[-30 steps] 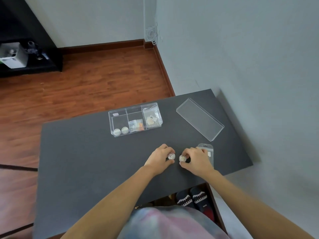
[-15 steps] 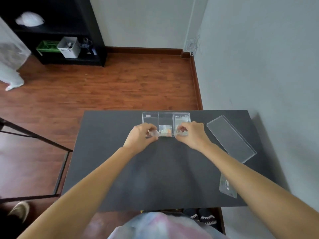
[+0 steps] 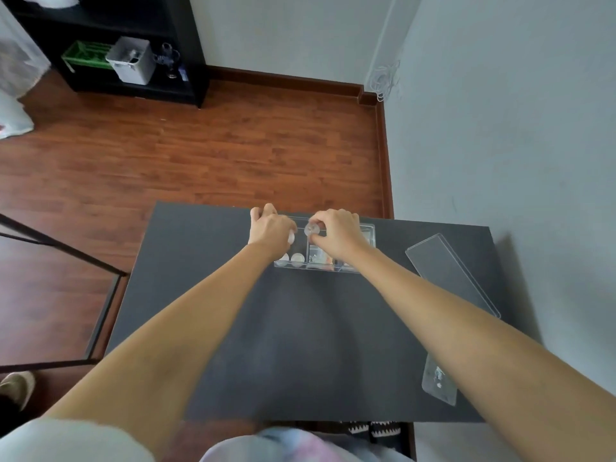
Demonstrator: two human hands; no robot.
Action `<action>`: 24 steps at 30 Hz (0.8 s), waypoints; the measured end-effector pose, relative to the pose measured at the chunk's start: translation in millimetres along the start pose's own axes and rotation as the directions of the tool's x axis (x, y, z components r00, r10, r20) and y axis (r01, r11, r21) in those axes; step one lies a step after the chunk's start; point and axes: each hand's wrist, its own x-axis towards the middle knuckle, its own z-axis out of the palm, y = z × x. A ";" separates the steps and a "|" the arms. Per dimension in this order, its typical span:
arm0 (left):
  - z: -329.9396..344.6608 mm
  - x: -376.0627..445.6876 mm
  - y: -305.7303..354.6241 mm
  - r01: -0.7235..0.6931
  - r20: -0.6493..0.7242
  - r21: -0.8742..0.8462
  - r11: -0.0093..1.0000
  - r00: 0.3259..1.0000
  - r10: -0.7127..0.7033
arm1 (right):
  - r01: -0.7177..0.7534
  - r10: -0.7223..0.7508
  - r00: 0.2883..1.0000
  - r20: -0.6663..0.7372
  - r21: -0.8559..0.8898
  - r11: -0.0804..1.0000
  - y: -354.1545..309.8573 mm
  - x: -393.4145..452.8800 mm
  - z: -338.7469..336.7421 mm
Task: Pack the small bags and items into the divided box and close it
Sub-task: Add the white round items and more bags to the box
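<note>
A clear divided box [image 3: 369, 233] stands at the far edge of the dark table [image 3: 300, 345]. My left hand [image 3: 270, 228] hovers over its left part, closed on a small round pale item [image 3: 292, 237]. Over the far middle compartment, my right hand [image 3: 336, 230] pinches another small round clear item [image 3: 312, 230]. Two round pale items [image 3: 290, 259] lie in the near left compartment. Small bags [image 3: 318, 256] fill the middle compartment; my right wrist hides the right one. The clear lid [image 3: 450, 273] lies flat to the right. A small clear packet [image 3: 439, 381] rests near the table's right front edge.
A grey wall runs close along the table's right side. Wooden floor lies beyond the far edge, with a black shelf unit [image 3: 110, 45] holding a white bin at the back left. A black metal frame [image 3: 66, 261] stands left of the table. Shoes [image 3: 373, 428] sit under the front edge.
Both hands carried the round items from the table's near side up to the box, then moved farther over its far compartments. The camera view shifted forward.
</note>
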 end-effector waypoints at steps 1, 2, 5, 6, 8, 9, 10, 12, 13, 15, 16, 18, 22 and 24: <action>2.1 1.2 1.0 0.028 0.014 0.014 1.000 1.000 -0.028 | -0.005 0.005 1.000 -0.003 -0.002 1.000 0.1 1.3 1.9; 4.0 2.3 1.7 0.054 0.018 0.027 0.998 0.998 -0.055 | -0.011 0.010 1.000 -0.004 -0.003 1.000 0.0 2.3 3.5; 7.8 5.4 3.7 0.095 0.010 0.068 0.993 0.995 -0.096 | -0.024 0.024 1.000 -0.011 0.004 1.000 0.2 4.6 7.1; 8.6 6.3 3.7 0.094 0.011 0.080 0.992 0.995 -0.096 | -0.027 0.027 1.000 -0.015 0.006 1.000 0.4 5.1 8.0; 10.1 8.0 2.6 0.082 0.016 0.091 0.992 0.996 -0.084 | -0.034 0.034 0.999 -0.019 0.016 0.999 0.5 6.1 9.6; 10.4 8.5 1.7 0.073 0.019 0.091 0.993 0.997 -0.075 | -0.038 0.039 0.999 -0.020 0.023 0.999 0.6 6.7 10.5; 10.0 9.1 0.7 0.062 0.019 0.087 0.994 0.998 -0.064 | -0.042 0.043 0.999 -0.019 0.030 0.999 0.5 7.6 11.1; 7.5 8.9 -0.3 0.034 0.014 0.062 0.998 0.999 -0.035 | -0.048 0.048 0.999 -0.014 0.042 0.998 -0.1 9.1 12.4; 5.8 8.1 -0.7 0.016 0.002 0.043 0.999 1.000 -0.016 | -0.051 0.051 0.999 -0.009 0.043 0.998 -0.3 10.1 13.0; 3.4 3.2 -3.2 -0.024 -0.068 0.006 1.000 0.997 0.025 | -0.051 0.051 0.999 -0.002 0.034 0.998 -0.5 12.0 14.6; 3.6 -1.2 -5.5 -0.042 -0.126 -0.015 0.999 0.991 0.040 | -0.048 0.048 0.999 -0.004 0.027 0.998 -0.6 12.7 15.5; 6.9 -13.1 -10.6 -0.049 -0.246 -0.058 0.997 0.969 0.033 | -0.037 0.038 0.999 -0.016 0.021 0.999 -1.1 14.8 17.3; 19.0 -37.2 -18.4 0.025 -0.302 -0.150 0.988 0.951 -0.070 | 0.001 -0.001 1.000 -0.006 0.001 1.000 -7.7 21.4 21.1; 23.8 -43.9 -19.3 0.061 -0.267 -0.203 0.977 0.957 -0.115 | 0.054 -0.052 0.998 0.024 -0.099 0.994 -12.2 23.8 24.9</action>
